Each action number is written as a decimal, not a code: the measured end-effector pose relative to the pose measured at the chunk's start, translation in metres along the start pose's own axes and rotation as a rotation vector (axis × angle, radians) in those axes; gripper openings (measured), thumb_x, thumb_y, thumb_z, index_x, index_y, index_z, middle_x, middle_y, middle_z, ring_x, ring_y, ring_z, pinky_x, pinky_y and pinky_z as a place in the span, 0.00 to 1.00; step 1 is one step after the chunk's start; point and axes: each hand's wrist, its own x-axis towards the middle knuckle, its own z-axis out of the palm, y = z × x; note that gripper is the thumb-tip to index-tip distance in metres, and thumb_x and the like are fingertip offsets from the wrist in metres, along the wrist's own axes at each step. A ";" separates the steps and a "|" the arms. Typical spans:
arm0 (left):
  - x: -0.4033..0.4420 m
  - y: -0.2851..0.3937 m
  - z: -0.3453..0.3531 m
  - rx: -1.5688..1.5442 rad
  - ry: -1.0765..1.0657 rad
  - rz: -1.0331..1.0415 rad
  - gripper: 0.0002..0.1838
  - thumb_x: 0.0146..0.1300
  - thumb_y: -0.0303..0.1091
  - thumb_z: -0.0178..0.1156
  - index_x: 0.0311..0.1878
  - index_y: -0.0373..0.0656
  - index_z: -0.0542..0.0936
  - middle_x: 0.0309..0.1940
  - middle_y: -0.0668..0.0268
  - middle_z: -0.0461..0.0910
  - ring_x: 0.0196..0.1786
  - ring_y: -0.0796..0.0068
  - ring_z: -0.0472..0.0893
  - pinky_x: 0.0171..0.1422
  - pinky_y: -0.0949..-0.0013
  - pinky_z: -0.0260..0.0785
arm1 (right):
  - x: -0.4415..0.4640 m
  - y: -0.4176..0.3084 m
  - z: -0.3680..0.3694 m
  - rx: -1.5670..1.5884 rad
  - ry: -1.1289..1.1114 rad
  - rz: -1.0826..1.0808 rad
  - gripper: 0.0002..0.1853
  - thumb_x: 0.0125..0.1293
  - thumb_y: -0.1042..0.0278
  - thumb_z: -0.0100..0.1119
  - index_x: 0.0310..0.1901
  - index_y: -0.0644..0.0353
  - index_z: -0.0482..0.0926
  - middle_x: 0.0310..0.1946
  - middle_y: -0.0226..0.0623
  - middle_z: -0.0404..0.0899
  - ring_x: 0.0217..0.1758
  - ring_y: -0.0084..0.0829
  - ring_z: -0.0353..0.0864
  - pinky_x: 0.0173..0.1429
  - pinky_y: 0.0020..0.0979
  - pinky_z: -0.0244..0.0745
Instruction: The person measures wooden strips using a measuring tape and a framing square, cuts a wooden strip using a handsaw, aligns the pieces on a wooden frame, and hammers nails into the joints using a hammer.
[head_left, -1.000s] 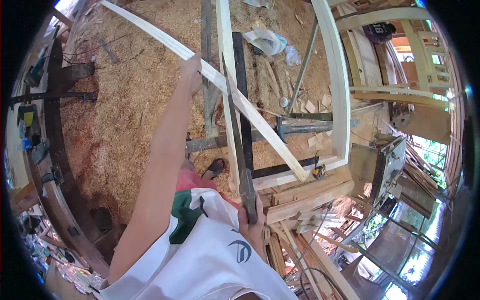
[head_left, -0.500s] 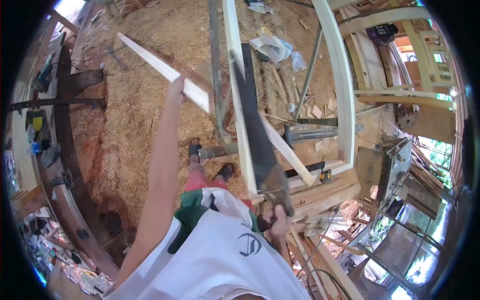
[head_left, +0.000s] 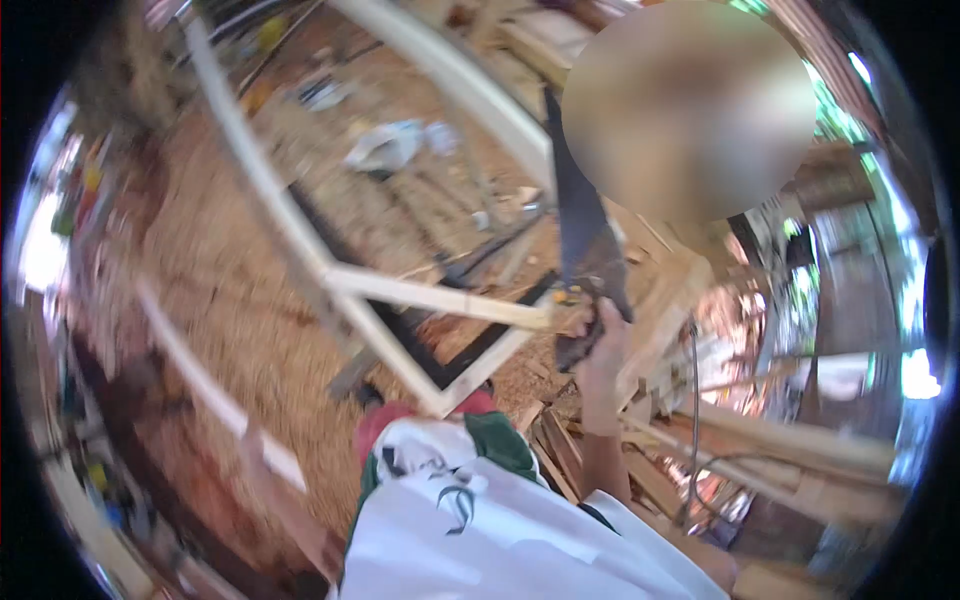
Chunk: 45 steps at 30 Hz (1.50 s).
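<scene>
My right hand (head_left: 608, 335) is closed round the handle of a handsaw (head_left: 583, 225), its dark blade pointing up and away from me. Low on the left, my left hand (head_left: 258, 447), blurred by motion, grips a pale wooden strip (head_left: 195, 365) near its lower end. Between my hands lies a wooden frame (head_left: 385, 350) of light timber, its near corner by my shirt front. A diagonal brace (head_left: 440, 296) crosses that corner. Beside the saw handle, a small yellow and black tape measure (head_left: 567, 296) sits by the frame, partly blurred.
Sawdust covers the ground (head_left: 215, 270). A white plastic bag (head_left: 385, 148) lies beyond the brace. Boards (head_left: 760, 445) and a cable (head_left: 695, 420) are at my right, dark beams (head_left: 130, 440) at my left. A blurred round patch hides part of the upper right.
My view has swung to the right, so the frame appears further left and tilted. The saw now points more upright, and the strip in my left hand sits lower at the left.
</scene>
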 end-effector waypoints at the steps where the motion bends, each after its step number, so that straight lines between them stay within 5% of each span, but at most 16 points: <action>1: -0.019 -0.004 0.008 -0.011 0.029 0.027 0.29 0.63 0.50 0.69 0.54 0.30 0.79 0.37 0.58 0.80 0.37 0.64 0.79 0.43 0.56 0.72 | 0.010 -0.009 -0.016 0.019 0.007 -0.050 0.08 0.73 0.68 0.58 0.46 0.62 0.76 0.28 0.31 0.76 0.25 0.24 0.72 0.29 0.29 0.72; 8: -0.157 -0.040 0.036 -0.054 0.265 0.163 0.32 0.62 0.48 0.71 0.59 0.30 0.76 0.42 0.56 0.78 0.44 0.62 0.78 0.50 0.54 0.72 | 0.085 -0.066 -0.183 -0.071 0.183 -0.234 0.09 0.72 0.70 0.61 0.49 0.63 0.76 0.29 0.30 0.77 0.25 0.22 0.72 0.30 0.29 0.73; 10: -0.188 -0.034 0.051 -0.068 0.252 0.235 0.33 0.62 0.47 0.71 0.60 0.30 0.75 0.43 0.55 0.78 0.45 0.61 0.78 0.52 0.53 0.72 | 0.099 -0.091 -0.226 -0.301 0.285 -0.362 0.12 0.71 0.60 0.62 0.33 0.57 0.77 0.20 0.26 0.71 0.23 0.21 0.71 0.26 0.25 0.66; 13: -0.218 -0.008 0.080 -0.084 0.112 0.404 0.40 0.58 0.42 0.75 0.67 0.29 0.70 0.54 0.54 0.75 0.56 0.61 0.75 0.60 0.57 0.70 | 0.134 -0.097 -0.336 -0.304 0.387 -0.239 0.11 0.73 0.61 0.60 0.32 0.56 0.77 0.21 0.25 0.72 0.22 0.18 0.70 0.25 0.22 0.63; 16: -0.287 0.044 0.153 -0.120 0.214 0.472 0.41 0.57 0.44 0.76 0.66 0.28 0.70 0.54 0.52 0.76 0.55 0.60 0.76 0.60 0.58 0.70 | 0.141 -0.144 -0.320 -0.295 0.371 -0.271 0.06 0.73 0.66 0.61 0.39 0.57 0.79 0.22 0.23 0.73 0.22 0.17 0.71 0.26 0.22 0.67; 18: -0.299 0.053 0.207 -0.102 0.230 0.530 0.40 0.56 0.44 0.76 0.65 0.28 0.71 0.54 0.52 0.77 0.54 0.60 0.77 0.59 0.58 0.71 | 0.160 -0.157 -0.351 -0.408 0.441 -0.223 0.24 0.70 0.69 0.65 0.62 0.73 0.74 0.50 0.42 0.82 0.45 0.30 0.82 0.48 0.28 0.79; 19: -0.302 0.058 0.240 -0.095 0.223 0.558 0.39 0.56 0.44 0.76 0.64 0.28 0.71 0.53 0.52 0.77 0.54 0.60 0.77 0.59 0.58 0.71 | 0.175 -0.160 -0.352 -0.651 0.541 -0.434 0.28 0.68 0.68 0.66 0.65 0.74 0.72 0.55 0.45 0.81 0.54 0.36 0.81 0.60 0.33 0.77; 22: -0.316 0.065 0.342 -0.074 0.182 0.620 0.38 0.56 0.43 0.77 0.62 0.28 0.73 0.52 0.52 0.78 0.53 0.60 0.78 0.58 0.58 0.71 | 0.225 -0.188 -0.359 -0.660 0.464 -0.528 0.33 0.66 0.74 0.64 0.71 0.73 0.67 0.62 0.47 0.77 0.62 0.36 0.77 0.69 0.32 0.69; 27: -0.344 0.074 0.483 -0.044 0.154 0.711 0.35 0.55 0.43 0.77 0.58 0.28 0.75 0.51 0.51 0.79 0.51 0.60 0.79 0.57 0.58 0.72 | 0.347 -0.226 -0.399 -0.716 0.449 -0.575 0.34 0.65 0.77 0.61 0.73 0.72 0.64 0.65 0.49 0.74 0.66 0.36 0.74 0.71 0.32 0.65; 36: -0.439 0.090 0.645 -0.102 0.446 0.673 0.31 0.54 0.42 0.78 0.51 0.27 0.78 0.48 0.50 0.82 0.48 0.61 0.81 0.54 0.59 0.74 | 0.663 -0.312 -0.528 -1.413 0.299 -0.752 0.42 0.66 0.73 0.62 0.78 0.68 0.51 0.72 0.61 0.64 0.76 0.50 0.64 0.79 0.41 0.56; 37: -0.436 0.088 0.662 -0.184 0.303 0.735 0.28 0.54 0.39 0.78 0.50 0.28 0.78 0.41 0.54 0.83 0.42 0.60 0.82 0.50 0.60 0.76 | 0.695 -0.326 -0.546 -1.505 0.290 -0.783 0.43 0.67 0.73 0.62 0.79 0.68 0.50 0.73 0.62 0.63 0.77 0.52 0.62 0.80 0.42 0.55; 38: -0.423 0.077 0.689 -0.291 0.383 0.797 0.25 0.55 0.35 0.77 0.49 0.29 0.79 0.36 0.58 0.84 0.36 0.63 0.83 0.45 0.61 0.76 | 0.729 -0.343 -0.569 -1.579 0.270 -0.818 0.44 0.67 0.72 0.62 0.80 0.68 0.49 0.74 0.63 0.62 0.78 0.54 0.61 0.80 0.43 0.54; 40: -0.498 0.111 0.732 -0.351 0.290 0.861 0.13 0.56 0.30 0.76 0.40 0.35 0.83 0.34 0.64 0.84 0.35 0.74 0.81 0.41 0.67 0.74 | 0.802 -0.364 -0.612 -1.658 0.204 -0.842 0.43 0.68 0.74 0.59 0.80 0.67 0.48 0.76 0.67 0.56 0.79 0.58 0.58 0.81 0.44 0.53; 42: -0.525 0.111 0.771 -0.392 0.207 0.820 0.09 0.54 0.28 0.72 0.33 0.32 0.83 0.28 0.63 0.85 0.30 0.74 0.82 0.35 0.68 0.74 | 0.892 -0.375 -0.671 -1.780 0.214 -0.996 0.44 0.67 0.74 0.60 0.80 0.64 0.47 0.68 0.68 0.68 0.70 0.60 0.71 0.74 0.47 0.65; 44: -0.538 0.091 0.810 -0.361 0.258 0.832 0.09 0.54 0.28 0.72 0.32 0.32 0.83 0.26 0.63 0.84 0.29 0.74 0.82 0.35 0.68 0.73 | 0.937 -0.408 -0.658 -1.931 0.320 -0.431 0.35 0.72 0.60 0.59 0.76 0.65 0.61 0.55 0.66 0.79 0.54 0.64 0.80 0.59 0.53 0.75; 45: -0.547 0.077 0.831 -0.321 0.266 0.833 0.09 0.53 0.28 0.72 0.31 0.32 0.83 0.25 0.63 0.84 0.27 0.74 0.81 0.34 0.68 0.73 | 0.969 -0.415 -0.669 -1.970 0.370 -0.350 0.35 0.72 0.60 0.58 0.75 0.65 0.61 0.55 0.66 0.79 0.54 0.64 0.80 0.59 0.53 0.76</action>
